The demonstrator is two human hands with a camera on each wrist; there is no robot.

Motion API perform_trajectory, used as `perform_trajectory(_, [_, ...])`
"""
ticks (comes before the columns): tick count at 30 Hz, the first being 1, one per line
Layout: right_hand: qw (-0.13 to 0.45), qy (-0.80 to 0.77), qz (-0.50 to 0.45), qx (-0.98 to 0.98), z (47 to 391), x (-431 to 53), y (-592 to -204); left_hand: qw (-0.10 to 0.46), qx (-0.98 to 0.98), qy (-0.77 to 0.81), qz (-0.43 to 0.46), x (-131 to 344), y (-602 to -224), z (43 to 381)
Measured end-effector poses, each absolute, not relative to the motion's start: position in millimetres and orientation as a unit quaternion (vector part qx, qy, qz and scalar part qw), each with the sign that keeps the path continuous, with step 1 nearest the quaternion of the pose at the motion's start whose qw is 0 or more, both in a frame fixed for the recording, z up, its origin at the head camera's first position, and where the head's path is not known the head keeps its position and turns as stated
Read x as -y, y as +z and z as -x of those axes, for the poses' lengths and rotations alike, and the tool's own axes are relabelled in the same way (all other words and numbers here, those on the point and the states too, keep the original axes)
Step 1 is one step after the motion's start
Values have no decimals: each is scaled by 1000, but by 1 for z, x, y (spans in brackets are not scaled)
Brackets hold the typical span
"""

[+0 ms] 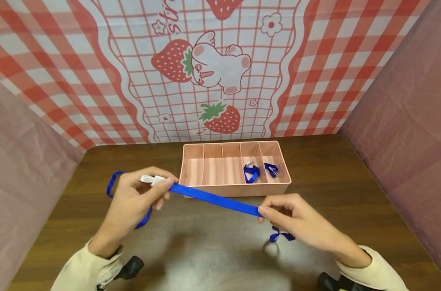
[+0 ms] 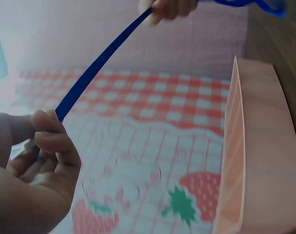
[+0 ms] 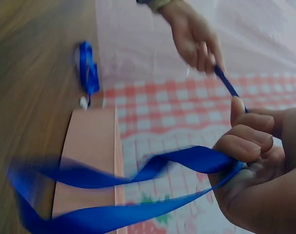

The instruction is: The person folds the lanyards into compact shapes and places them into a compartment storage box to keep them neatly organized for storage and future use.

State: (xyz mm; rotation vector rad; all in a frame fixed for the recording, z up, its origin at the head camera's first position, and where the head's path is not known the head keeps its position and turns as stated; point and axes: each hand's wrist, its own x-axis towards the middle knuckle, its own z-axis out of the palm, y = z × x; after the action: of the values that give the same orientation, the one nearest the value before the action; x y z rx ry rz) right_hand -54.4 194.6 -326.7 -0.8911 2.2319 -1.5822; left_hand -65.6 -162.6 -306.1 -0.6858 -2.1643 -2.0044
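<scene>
A blue lanyard point(image 1: 214, 199) with a white plastic clip point(image 1: 152, 179) stretches between both hands. My left hand point(image 1: 131, 198) pinches it beside the clip, thumb on top. Lower and to the right, my right hand point(image 1: 296, 218) pinches the strap between thumb and fingers. From the right hand a loose blue loop point(image 3: 89, 178) of strap hangs in twists, blurred at its far end in the right wrist view. Another blue lanyard point(image 3: 88, 68) with a white end lies on the table, partly hidden behind the left hand in the head view.
Behind the hands, a pink divided box point(image 1: 227, 190) stands on the brown table point(image 1: 315, 169). Its two rightmost compartments each hold blue strap, one a coiled lanyard point(image 1: 252, 173), the other a folded bundle point(image 1: 271, 169). A checked strawberry cloth point(image 1: 220, 60) hangs at the back.
</scene>
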Motion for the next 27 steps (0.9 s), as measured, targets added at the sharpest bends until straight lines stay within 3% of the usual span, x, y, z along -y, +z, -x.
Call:
perform_trajectory(5, [105, -513, 294, -800, 60, -220, -337, 9, 610, -757, 236, 201, -319, 68])
perform_trajectory(14, [128, -514, 268, -805, 65, -259, -351, -106, 338, -864, 357, 250, -342, 75])
perform_trajectory(23, [156, -584, 240, -760, 71, -278, -358, -149, 291, -835, 443, 259, -331, 64])
perform_trajectory(27, [153, -630, 206, -733, 73, -282, -362, -128, 312, -827, 449, 250, -324, 64])
